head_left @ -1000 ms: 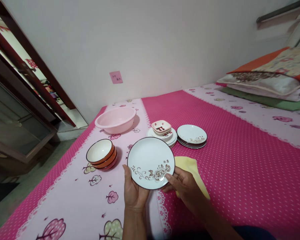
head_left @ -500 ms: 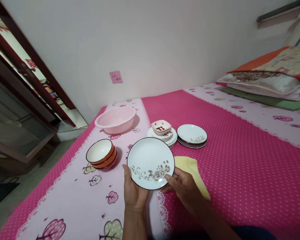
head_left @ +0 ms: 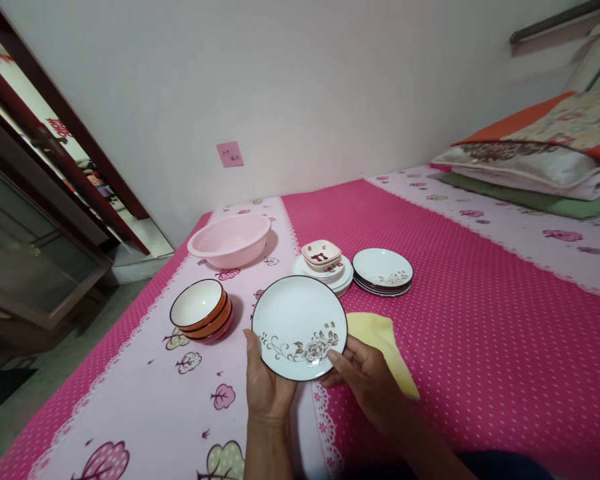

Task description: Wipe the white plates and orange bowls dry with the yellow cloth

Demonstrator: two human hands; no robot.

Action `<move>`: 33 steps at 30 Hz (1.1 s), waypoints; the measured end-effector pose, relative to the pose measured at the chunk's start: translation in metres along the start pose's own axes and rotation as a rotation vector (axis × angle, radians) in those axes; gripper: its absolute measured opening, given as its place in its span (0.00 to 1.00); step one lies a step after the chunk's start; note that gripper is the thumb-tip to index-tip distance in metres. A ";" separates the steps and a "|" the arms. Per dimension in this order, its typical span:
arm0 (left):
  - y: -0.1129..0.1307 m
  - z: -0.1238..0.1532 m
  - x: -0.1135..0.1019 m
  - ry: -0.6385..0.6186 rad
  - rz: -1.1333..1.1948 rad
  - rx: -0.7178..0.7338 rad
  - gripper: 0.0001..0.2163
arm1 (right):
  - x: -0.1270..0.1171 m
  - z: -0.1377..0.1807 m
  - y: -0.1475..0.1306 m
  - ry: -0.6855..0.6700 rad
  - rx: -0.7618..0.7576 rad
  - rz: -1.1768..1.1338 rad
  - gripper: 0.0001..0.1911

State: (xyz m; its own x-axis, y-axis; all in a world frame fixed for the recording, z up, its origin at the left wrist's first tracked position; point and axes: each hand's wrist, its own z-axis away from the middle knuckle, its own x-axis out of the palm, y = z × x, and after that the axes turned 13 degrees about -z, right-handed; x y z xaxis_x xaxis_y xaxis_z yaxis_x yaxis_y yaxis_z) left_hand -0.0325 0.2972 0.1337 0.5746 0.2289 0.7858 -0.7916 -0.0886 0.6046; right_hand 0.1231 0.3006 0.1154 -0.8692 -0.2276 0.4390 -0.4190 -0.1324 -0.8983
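Note:
Both of my hands hold one white plate (head_left: 299, 320) with a dark rim and a brown flower pattern, just above the bed. My left hand (head_left: 265, 390) grips its near left edge, thumb on the rim. My right hand (head_left: 363, 375) pinches its near right edge with the fingers curled under. A yellow cloth (head_left: 386, 347) lies on the bedspread beneath and beyond my right hand.
On the pink bedspread (head_left: 480, 320) lie stacked orange bowls (head_left: 201, 311), a pink basin (head_left: 230, 237), a plate stack topped by a small square dish (head_left: 321, 254) and a second plate stack (head_left: 383, 269). Folded bedding (head_left: 540, 160) sits far right. A doorway (head_left: 35, 200) opens on the left.

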 end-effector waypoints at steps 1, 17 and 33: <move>0.000 0.000 -0.002 -0.011 -0.003 -0.008 0.23 | 0.000 0.000 0.000 -0.002 -0.003 0.000 0.26; 0.001 -0.001 -0.001 0.045 0.003 -0.053 0.14 | 0.008 0.004 -0.008 0.030 -0.007 -0.024 0.25; 0.001 -0.001 0.000 0.039 0.013 -0.048 0.15 | 0.004 0.002 -0.001 0.012 -0.013 -0.008 0.25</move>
State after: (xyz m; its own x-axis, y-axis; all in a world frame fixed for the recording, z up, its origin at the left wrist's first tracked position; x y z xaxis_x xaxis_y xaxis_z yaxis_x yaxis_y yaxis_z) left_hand -0.0332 0.2980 0.1342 0.5565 0.2653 0.7874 -0.8084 -0.0458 0.5868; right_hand 0.1206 0.2982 0.1183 -0.8691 -0.2147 0.4456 -0.4289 -0.1214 -0.8951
